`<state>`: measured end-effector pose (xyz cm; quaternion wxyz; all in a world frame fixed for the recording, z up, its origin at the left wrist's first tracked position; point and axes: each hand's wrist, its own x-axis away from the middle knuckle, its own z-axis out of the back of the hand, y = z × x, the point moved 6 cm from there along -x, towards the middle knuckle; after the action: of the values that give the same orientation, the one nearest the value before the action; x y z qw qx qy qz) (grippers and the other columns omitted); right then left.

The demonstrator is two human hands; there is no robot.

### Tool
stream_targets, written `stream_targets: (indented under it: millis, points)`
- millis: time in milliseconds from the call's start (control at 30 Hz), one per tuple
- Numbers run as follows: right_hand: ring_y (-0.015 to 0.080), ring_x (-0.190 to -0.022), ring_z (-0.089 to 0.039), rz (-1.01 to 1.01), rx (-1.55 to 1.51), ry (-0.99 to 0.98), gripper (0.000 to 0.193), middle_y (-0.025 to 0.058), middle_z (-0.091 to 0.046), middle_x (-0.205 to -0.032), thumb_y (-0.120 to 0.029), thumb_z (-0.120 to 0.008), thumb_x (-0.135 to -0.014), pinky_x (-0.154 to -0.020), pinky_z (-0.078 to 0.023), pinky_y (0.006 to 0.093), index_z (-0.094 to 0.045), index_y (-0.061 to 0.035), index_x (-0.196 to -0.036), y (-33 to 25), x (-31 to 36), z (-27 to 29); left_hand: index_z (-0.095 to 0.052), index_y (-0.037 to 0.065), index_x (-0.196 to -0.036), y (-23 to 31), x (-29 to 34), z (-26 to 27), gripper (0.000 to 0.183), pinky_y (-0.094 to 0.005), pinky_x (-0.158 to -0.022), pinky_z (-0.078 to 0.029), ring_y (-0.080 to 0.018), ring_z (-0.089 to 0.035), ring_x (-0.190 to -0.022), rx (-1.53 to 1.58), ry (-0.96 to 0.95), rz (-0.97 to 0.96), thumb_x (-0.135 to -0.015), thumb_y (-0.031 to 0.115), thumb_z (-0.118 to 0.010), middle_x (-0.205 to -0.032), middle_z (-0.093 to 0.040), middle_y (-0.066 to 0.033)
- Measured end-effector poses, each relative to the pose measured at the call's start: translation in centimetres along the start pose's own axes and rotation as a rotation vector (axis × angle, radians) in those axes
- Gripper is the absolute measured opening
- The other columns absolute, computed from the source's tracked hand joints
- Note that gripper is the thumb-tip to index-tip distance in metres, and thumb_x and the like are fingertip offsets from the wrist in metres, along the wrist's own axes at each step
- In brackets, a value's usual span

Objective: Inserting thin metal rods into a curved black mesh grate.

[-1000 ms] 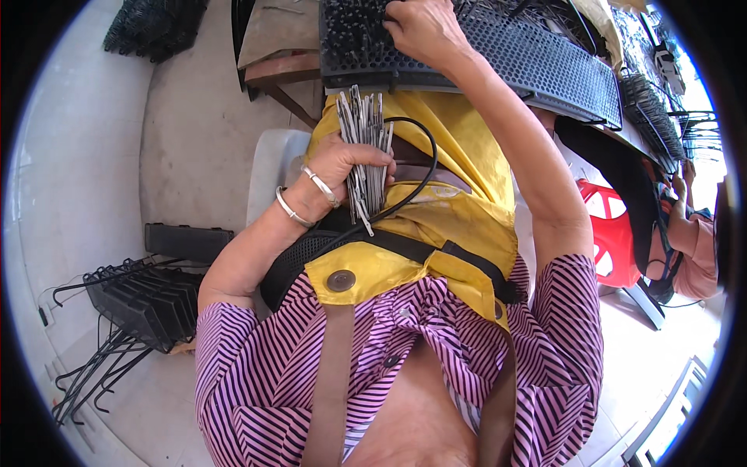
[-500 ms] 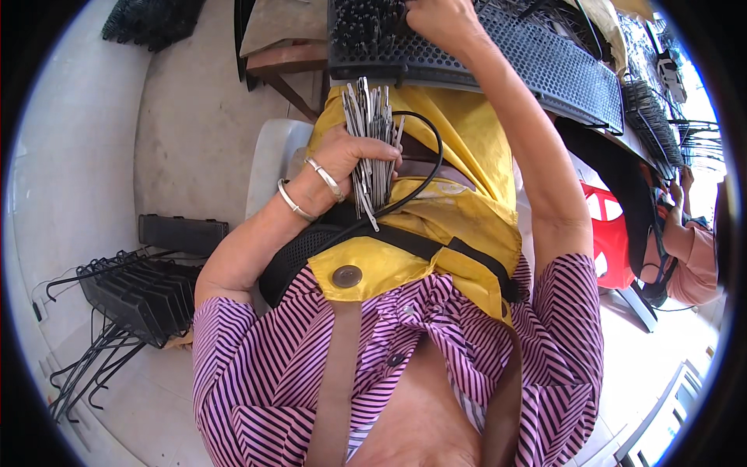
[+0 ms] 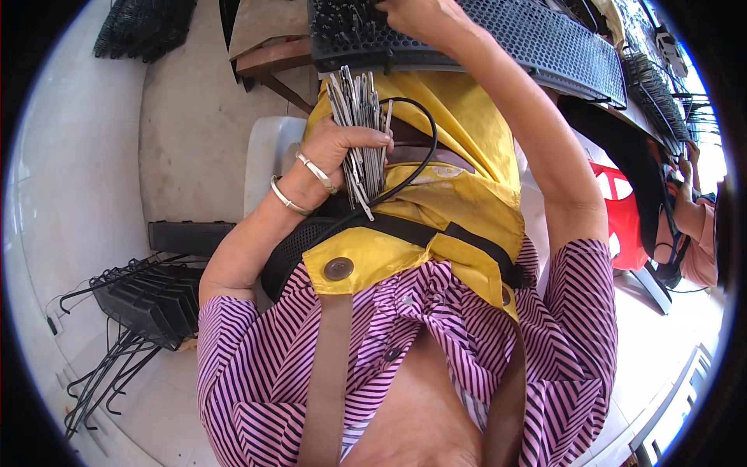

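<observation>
"Our left grip (image 3: 334, 148) clasps slim grey metal rods (image 3: 364, 167)."
"Around us?"
"Curved black cable (image 3: 434, 138) beside the rods, red plastic stool (image 3: 632, 226) rightward, black perforated tray (image 3: 537, 50) by our right grip (image 3: 428, 19), whose closure we can't tell."

A smooth white wall (image 3: 78, 156) borders a pale grey-beige floor (image 3: 187, 140) at left. Near a brown wooden frame (image 3: 272, 56) is a rounded white seat (image 3: 263, 167); at right, bright light surrounds a red plastic stool with cut-outs (image 3: 629, 222).

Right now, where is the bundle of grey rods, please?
In the head view, just left of centre, the bundle is in the left hand, over the yellow apron.
</observation>
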<state>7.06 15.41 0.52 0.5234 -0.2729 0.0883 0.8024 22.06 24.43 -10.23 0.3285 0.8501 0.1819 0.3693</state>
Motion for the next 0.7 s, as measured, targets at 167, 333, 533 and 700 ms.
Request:
stream_targets:
  millis: [167, 333, 533, 700]
  points:
    - [0.0308, -0.077, -0.058, 0.121, 0.179, 0.325, 0.009, 0.014, -0.058, -0.068, -0.004, -0.062, -0.07, -0.064, -0.047, 0.0394, -0.059, 0.0015, -0.078, -3.3, 2.7, 3.4, -0.055, 0.0, -0.094, 0.1, -0.2, -0.2, 0.028, -0.0287, -0.057, -0.053, -0.019, -0.062, -0.063, 0.0, 0.002, -0.02, -0.068, -0.001, -0.066, -0.076, -0.062, -0.0105]
    - [0.0127, -0.054, -0.058, -0.582, -0.525, -0.2, 0.037, 0.0106, -0.062, -0.063, -0.019, -0.074, -0.07, -0.05, -0.046, 0.0273, -0.06, 0.0059, -0.094, -4.7, 8.4, -0.1, -0.056, -0.001, -0.097, 0.2, 0.4, 0.5, 0.03, -0.029, -0.062, -0.053, -0.0196, -0.063, -0.07, -0.041, 0.047, -0.014, -0.068, -0.006, -0.064, -0.082, -0.063, -0.0111]
    - [0.0081, -0.048, -0.056, -0.98, -1.103, -0.282, 0.014, 0.0057, -0.06, -0.061, -0.005, -0.066, -0.075, -0.044, -0.044, 0.0196, -0.061, 0.0053, -0.083, -6.2, 12.2, -1.8, -0.06, -0.003, -0.092, 1.2, 0.8, -1.4, 0.026, -0.0303, -0.064, -0.053, -0.0205, -0.064, -0.068, 0.084, 0.031, -0.108, -0.067, -0.011, -0.062, -0.081, -0.064, -0.0109]
    - [0.0107, -0.053, -0.06, -1.004, -1.152, -0.229, 0.011, 0.0072, -0.062, -0.065, -0.003, -0.064, -0.077, -0.047, -0.048, 0.0206, -0.061, 0.0051, -0.082, -4.8, 12.7, -0.6, -0.059, -0.004, -0.087, 1.1, 0.6, -0.1, 0.022, -0.0316, -0.062, -0.054, -0.0225, -0.063, -0.064, 0.003, 0.115, -0.137, -0.066, -0.01, -0.063, -0.077, -0.063, -0.0119]
